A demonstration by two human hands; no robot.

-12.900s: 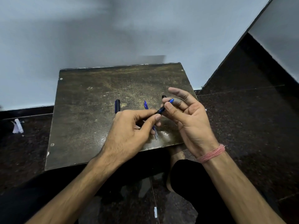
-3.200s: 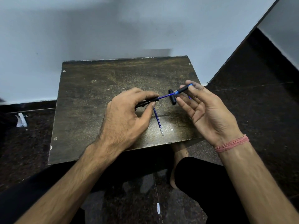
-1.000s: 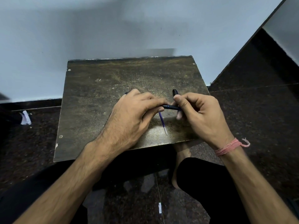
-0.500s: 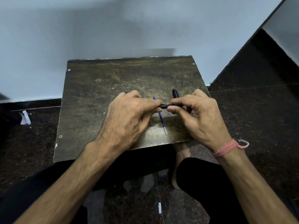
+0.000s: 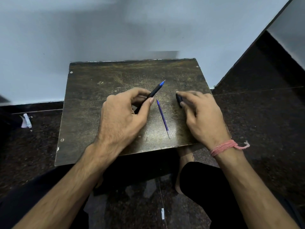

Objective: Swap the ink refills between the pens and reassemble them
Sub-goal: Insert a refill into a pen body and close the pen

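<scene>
1. Two hands were over the small dark table [image 5: 92,123], which stood against a pale wall [image 5: 82,30] on a dark speckled floor [image 5: 264,121].
2. My left hand [image 5: 123,120] was grasping a black pen [image 5: 152,94] between thumb and fingers, its blue tip pointing up and to the right, away from me; the rear of the barrel was hidden inside the hand.
3. My right hand [image 5: 202,116] lay palm down near the right edge of the table, fingers curled over a short black pen piece [image 5: 179,100]. I could see only its end poking out by the fingertips, and I could not tell whether the hand was gripping it or only resting on it.
4. One loose blue refill [image 5: 163,119] lay flat on the table between the two hands, touching neither, its metal tip toward me and its blue end just below the left thumb.
5. A pink thread band [image 5: 226,147] was tied round my right wrist.
6. A small white scrap [image 5: 26,120] lay on the floor to the left of the table, well apart from it.
</scene>
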